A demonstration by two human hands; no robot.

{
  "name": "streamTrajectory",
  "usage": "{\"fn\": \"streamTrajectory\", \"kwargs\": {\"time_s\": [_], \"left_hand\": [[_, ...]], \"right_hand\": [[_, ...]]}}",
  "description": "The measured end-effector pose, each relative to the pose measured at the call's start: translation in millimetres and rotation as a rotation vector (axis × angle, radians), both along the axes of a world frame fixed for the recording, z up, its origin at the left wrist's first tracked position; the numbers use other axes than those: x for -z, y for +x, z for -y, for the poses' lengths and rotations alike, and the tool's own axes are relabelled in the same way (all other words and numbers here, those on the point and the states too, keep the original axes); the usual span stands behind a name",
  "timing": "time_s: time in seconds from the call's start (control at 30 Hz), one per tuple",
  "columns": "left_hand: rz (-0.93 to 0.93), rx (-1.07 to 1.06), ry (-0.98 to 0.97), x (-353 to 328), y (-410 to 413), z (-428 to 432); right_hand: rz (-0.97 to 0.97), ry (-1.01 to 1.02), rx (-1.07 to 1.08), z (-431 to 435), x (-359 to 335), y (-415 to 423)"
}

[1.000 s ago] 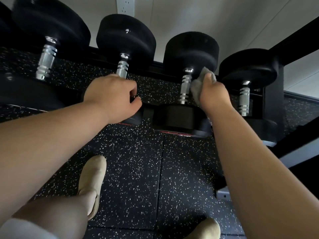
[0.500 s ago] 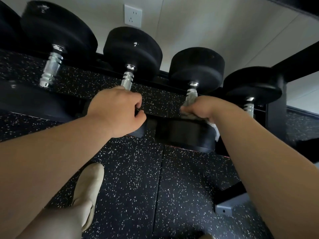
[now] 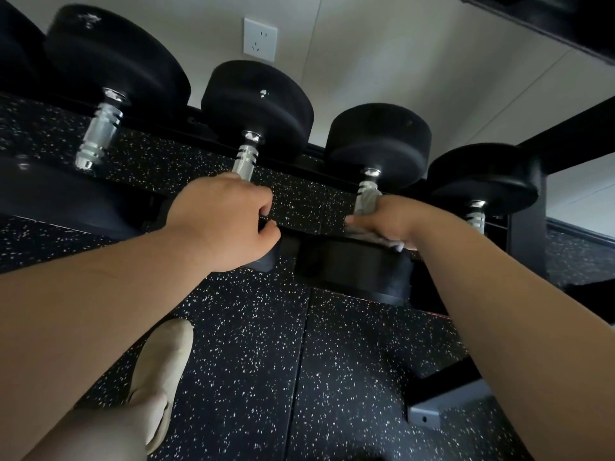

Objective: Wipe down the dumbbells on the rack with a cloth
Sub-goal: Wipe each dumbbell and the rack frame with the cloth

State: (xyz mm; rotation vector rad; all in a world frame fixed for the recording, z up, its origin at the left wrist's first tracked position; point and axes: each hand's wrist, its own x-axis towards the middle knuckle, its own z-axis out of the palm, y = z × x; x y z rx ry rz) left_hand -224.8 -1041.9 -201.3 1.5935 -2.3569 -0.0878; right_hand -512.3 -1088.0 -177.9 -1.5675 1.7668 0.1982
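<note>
"What's hard to make out?"

"The left hand [image 3: 223,221] hides the near end of the second dumbbell [image 3: 258,101]; its fingers curl there, thumb on the black head. The right hand [image 3: 389,221], centre right, wraps its fingers round the grey cloth [image 3: 366,201] on the third dumbbell [image 3: 377,141] handle, fingertips hidden."

"And the rack [image 3: 527,247]?"

"Four dumbbells lie in a row; its right post passes behind the forearm."

One head-worn wide-angle camera looks forward and steeply down, close to the dumbbell rack [image 3: 529,201], over both forearms, with speckled floor [image 3: 349,377] filling the lower view.
</note>
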Motion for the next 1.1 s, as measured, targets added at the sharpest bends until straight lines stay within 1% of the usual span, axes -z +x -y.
{"fn": "streamTrajectory", "kwargs": {"time_s": [0.1, 0.13, 0.2, 0.23, 0.27, 0.33, 0.4, 0.5, 0.53, 0.57, 0.63, 0.7, 0.73, 0.77, 0.83, 0.87, 0.93, 1.0, 1.1], "left_hand": [[-0.001, -0.007, 0.013, 0, 0, 0], [-0.001, -0.008, 0.018, 0, 0, -1], [-0.002, -0.01, 0.025, -1, -1, -1], [-0.005, -0.01, 0.028, -1, -1, -1], [-0.01, -0.009, 0.028, -2, -1, -1], [-0.016, -0.007, 0.024, -1, -1, -1], [-0.018, -0.007, 0.021, 0, 0, -1], [-0.026, -0.004, 0.019, 1, 0, 0], [-0.027, -0.005, 0.016, 1, 0, 0], [-0.03, -0.008, 0.019, 1, 0, 0], [-0.036, -0.017, 0.032, 2, 0, 0], [-0.03, -0.015, 0.03, 2, 0, 0], [-0.027, -0.009, 0.022, 1, 0, 0], [-0.025, -0.003, 0.016, 1, -1, -1], [-0.028, 0.001, 0.011, 0, -1, -1], [-0.031, 0.001, 0.008, 0, 0, -1], [-0.04, -0.005, 0.012, 1, 0, -1], [-0.046, -0.013, 0.018, 1, 0, 0], [-0.032, -0.008, 0.021, 1, 0, 0]], "right_hand": [[0.243, -0.16, 0.344, 21, 9, 7], [0.297, -0.215, 0.447, 25, 11, 12], [0.28, -0.278, 0.53, 28, 14, 22], [0.246, -0.294, 0.513, 28, 18, 22], [0.223, -0.282, 0.452, 26, 19, 22], [0.254, -0.173, 0.302, 22, 29, 12], [0.257, -0.019, 0.211, 13, 25, 1], [0.45, 0.196, 0.169, 1, 9, -3], [0.448, 0.198, 0.182, 1, 10, -5], [0.404, 0.137, 0.197, 2, 13, -7], [0.208, -0.07, 0.168, 11, 19, -3], [0.005, -0.201, 0.121, 15, 16, 10], [-0.059, -0.258, 0.143, 16, 13, 14], [-0.063, -0.318, 0.229, 20, 11, 17], [0.024, -0.379, 0.466, 26, 11, 16], [0.068, -0.378, 0.539, 27, 11, 15], [0.174, -0.311, 0.489, 28, 16, 12], [0.331, -0.184, 0.414, 22, 22, 10], [0.45, -0.006, 0.331, 14, 27, -5]]}}
